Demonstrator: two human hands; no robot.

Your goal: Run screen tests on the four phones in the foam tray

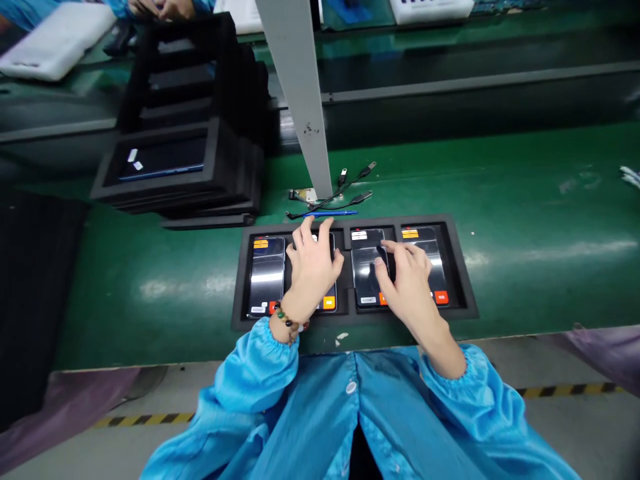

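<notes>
In front of me a black foam tray (463,283) holds several smartphones side by side, with small coloured stickers on their screens. My left hand (314,267), wearing a bead bracelet (286,319), spreads its fingers over the second phone (330,291) from the left and hides most of it. Over the right edge of the third phone (367,270) is my right hand (407,277), its thumb and index finger apart; I cannot tell whether they touch the glass. A phone (267,275) lies at the tray's left end, another (434,257) at its right end.
Stacked black foam trays (227,167) stand at the left, a phone (165,160) in an upper one. A grey post (300,87) rises behind my tray, with short black cables (350,187) and a blue pen (330,213) at its foot. Another person's hands (163,8) show at the top left.
</notes>
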